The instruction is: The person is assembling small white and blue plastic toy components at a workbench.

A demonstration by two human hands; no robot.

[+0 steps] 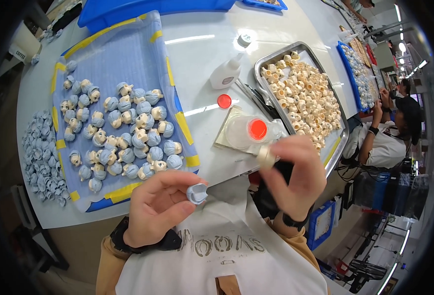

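Note:
Near the table's front edge, my left hand (155,206) pinches a light-blue doll hair piece (197,193) between thumb and fingers, its hollow side partly showing. To the right, my right hand (298,172), smeared by motion, grips a cream doll head (266,156) by its fingertips. Just beyond that hand stands a clear jar with a red-centred top (257,129), on a pale pad (222,136). A metal tray (260,66) full of bare cream doll heads (303,93) lies to the right. On the left, doll heads with blue hair (141,120) rest on a cloth-lined blue tray (111,54).
Loose blue hair pieces (42,157) are heaped at the table's left. A white squeeze bottle (226,73), a red cap (224,101) and dark tweezers (256,101) lie between the trays. A blue bin (153,11) stands behind. Another person (386,137) works at the right.

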